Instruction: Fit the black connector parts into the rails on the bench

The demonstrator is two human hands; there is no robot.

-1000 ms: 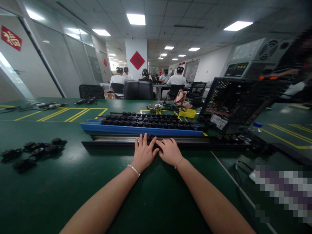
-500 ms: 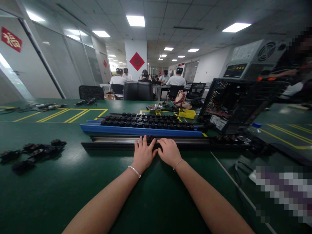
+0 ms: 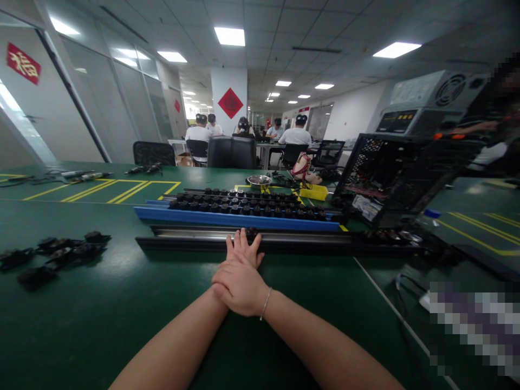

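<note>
My left hand (image 3: 244, 249) lies over a long black rail (image 3: 190, 245) with a bright metal strip inside. Its fingers are spread, and the tips rest at the rail's upper edge. A small black part (image 3: 252, 233) sits in the rail between the fingertips. Across the back of the left hand and wrist lies my right hand (image 3: 239, 284), its fingers wrapped round the wrist and covering the bracelet there. Just behind is a blue rail (image 3: 235, 218), along with rows of black round-topped parts (image 3: 244, 207). Similar black parts (image 3: 390, 236) sit in the right end of the black rail.
Several loose black parts (image 3: 60, 252) lie at the left. A metal bowl (image 3: 259, 181) and a yellow tray (image 3: 313, 192) stand behind the rails. An opened computer case (image 3: 365, 168) with power supplies (image 3: 422, 100) on top rises at the right. People (image 3: 295, 132) sit in the background.
My right hand has left the rail and moved back and left onto my left wrist. My left hand has stayed on the rail, with its fingers still spread.
</note>
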